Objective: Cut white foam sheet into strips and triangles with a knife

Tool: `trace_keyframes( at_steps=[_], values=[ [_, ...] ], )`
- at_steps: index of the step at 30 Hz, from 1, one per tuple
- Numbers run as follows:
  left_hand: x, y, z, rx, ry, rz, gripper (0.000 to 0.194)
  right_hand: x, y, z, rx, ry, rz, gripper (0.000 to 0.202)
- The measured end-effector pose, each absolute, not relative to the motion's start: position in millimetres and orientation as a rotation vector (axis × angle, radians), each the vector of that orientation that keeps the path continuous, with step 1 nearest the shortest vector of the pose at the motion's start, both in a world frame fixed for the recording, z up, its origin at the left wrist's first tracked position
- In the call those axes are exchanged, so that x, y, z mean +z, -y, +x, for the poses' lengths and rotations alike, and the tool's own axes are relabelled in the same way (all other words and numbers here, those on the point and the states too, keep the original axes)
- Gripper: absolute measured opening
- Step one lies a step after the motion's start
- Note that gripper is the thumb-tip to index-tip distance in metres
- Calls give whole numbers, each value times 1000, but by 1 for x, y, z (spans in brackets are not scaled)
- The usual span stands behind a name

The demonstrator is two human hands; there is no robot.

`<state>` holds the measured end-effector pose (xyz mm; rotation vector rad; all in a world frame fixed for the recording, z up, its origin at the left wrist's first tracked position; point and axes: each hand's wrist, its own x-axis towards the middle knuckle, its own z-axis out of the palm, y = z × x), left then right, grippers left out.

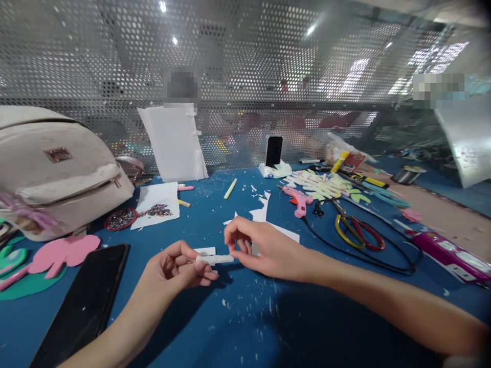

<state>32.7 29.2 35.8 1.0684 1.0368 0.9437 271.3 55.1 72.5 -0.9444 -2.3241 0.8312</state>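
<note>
Just above the blue table, my left hand pinches a small white strip between thumb and fingers. The strip looks like paper or tape and lies roughly level. My right hand is closed at its other end, with thumb and forefinger tips together on it. Behind the left fingertips another white piece shows; whether it is held or lies on the table I cannot tell. Cut white paper scraps lie beyond my right hand, partly hidden by it.
At left are a beige backpack, a black phone and pink foam shapes. A pink glue gun, scissors and a purple power strip with a black cord occupy the right. Pale strips are heaped behind them.
</note>
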Motion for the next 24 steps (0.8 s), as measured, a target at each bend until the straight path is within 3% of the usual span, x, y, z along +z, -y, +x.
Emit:
trace_keyframes(
  at_steps=[9, 17, 24],
  values=[
    [36, -29, 34, 949, -1051, 1056, 38, 72, -54, 267, 839, 2352, -959, 12],
    [35, -30, 34, 950, -1029, 997, 44, 72, -49, 264, 591, 2485, -892, 9],
    [35, -30, 34, 941, -1010, 1023, 46, 66, -54, 264, 1117, 2201, -954, 15]
  ],
)
